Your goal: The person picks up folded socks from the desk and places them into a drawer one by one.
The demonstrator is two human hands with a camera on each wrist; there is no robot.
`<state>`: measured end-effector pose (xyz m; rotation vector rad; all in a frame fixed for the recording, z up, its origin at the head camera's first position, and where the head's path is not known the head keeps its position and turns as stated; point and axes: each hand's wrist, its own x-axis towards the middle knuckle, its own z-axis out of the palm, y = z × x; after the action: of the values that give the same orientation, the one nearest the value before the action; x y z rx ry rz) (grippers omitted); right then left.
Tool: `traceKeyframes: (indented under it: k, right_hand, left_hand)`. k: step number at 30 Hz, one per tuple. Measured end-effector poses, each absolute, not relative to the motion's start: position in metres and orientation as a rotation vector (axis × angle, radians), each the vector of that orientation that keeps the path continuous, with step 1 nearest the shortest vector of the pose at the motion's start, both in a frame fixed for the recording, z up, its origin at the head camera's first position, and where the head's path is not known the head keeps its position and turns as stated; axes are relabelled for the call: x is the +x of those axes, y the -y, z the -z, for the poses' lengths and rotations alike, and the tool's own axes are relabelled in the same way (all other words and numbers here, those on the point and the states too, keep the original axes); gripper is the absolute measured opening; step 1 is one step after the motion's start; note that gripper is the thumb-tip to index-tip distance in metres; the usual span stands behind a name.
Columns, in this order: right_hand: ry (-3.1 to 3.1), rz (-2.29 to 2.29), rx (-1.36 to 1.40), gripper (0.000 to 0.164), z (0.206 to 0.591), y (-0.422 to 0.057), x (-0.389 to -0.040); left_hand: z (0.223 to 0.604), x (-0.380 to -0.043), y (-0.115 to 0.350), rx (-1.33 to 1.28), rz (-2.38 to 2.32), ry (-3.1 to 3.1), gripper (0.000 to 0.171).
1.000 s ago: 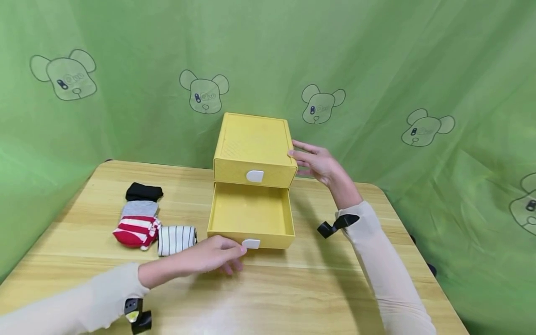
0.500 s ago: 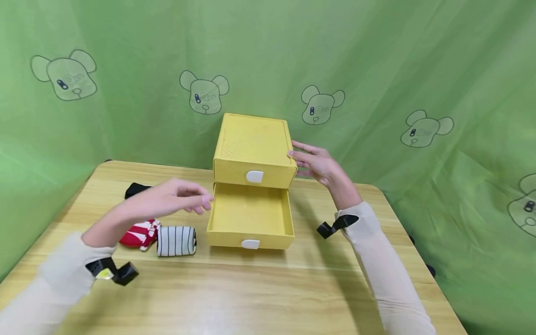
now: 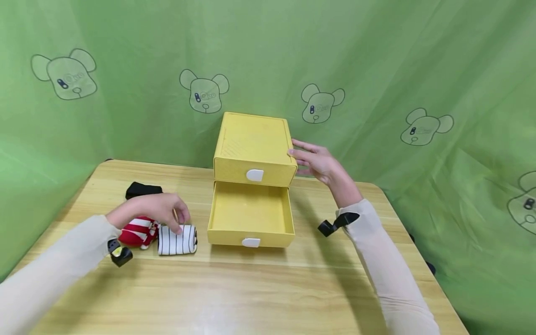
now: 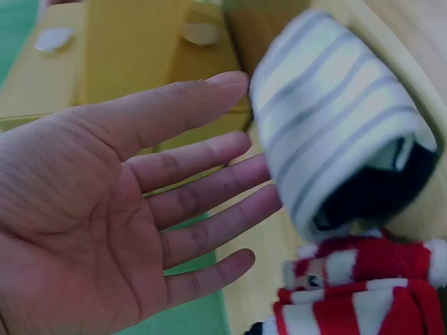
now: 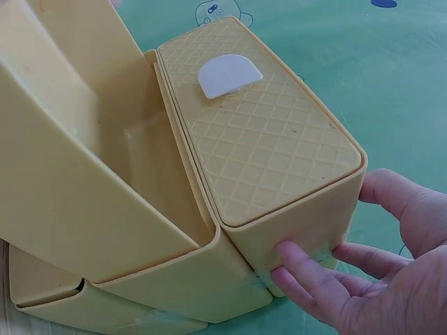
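A yellow drawer unit [image 3: 255,137] stands at the back of the table, its upper drawer [image 3: 234,170] closed. Below, another drawer [image 3: 274,240] is pulled out with a bare inside. My left hand [image 3: 161,209] is over a rolled sock [image 3: 177,244], white with dark stripes. In the left wrist view its fingers [image 4: 202,188] are extended and spread, tips right at the sock's edge. My right hand [image 3: 316,163] rests against the unit's right side, thumb near the top edge. In the right wrist view the fingertips [image 5: 293,255] touch the side wall.
Beside the striped sock lies a red and white fluffy bundle [image 3: 136,231], with a black folded cloth [image 3: 142,190] farther back. Under the pulled-out drawer, a further yellow tier [image 5: 105,307] shows. A green curtain [image 3: 259,56] hangs behind the wooden table [image 3: 268,293].
My left hand has left the pulled-out drawer's handle and moved left, over the folded things, down to the striped sock. My right hand stays at the unit's side.
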<state>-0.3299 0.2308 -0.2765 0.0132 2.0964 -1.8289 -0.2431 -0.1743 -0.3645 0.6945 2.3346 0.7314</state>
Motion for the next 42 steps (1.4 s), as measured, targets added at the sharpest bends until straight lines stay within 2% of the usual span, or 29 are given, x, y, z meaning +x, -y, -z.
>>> traceKeyframes:
  k: [11, 25, 31, 42]
  right_hand:
    - [-2.094, 1.832, 0.008, 0.066, 0.277, -0.231, -0.330]
    - [-2.100, 1.827, -0.001, 0.066, 0.278, -0.232, -0.329]
    - [-2.099, 1.826, -0.014, 0.066, 0.278, -0.230, -0.328]
    - [-2.106, 1.819, 0.000, 0.065, 0.278, -0.231, -0.329]
  left_hand:
    - [0.384, -0.253, 0.164, 0.671, -0.495, -2.322, 0.024]
    - [0.387, -0.249, 0.174, 0.668, -0.741, -2.311, 0.025]
    - [0.377, -0.250, 0.184, 0.623, -0.914, -2.283, 0.027]
    - [0.333, -0.251, 0.196, 0.628, -1.186, -2.285, 0.038]
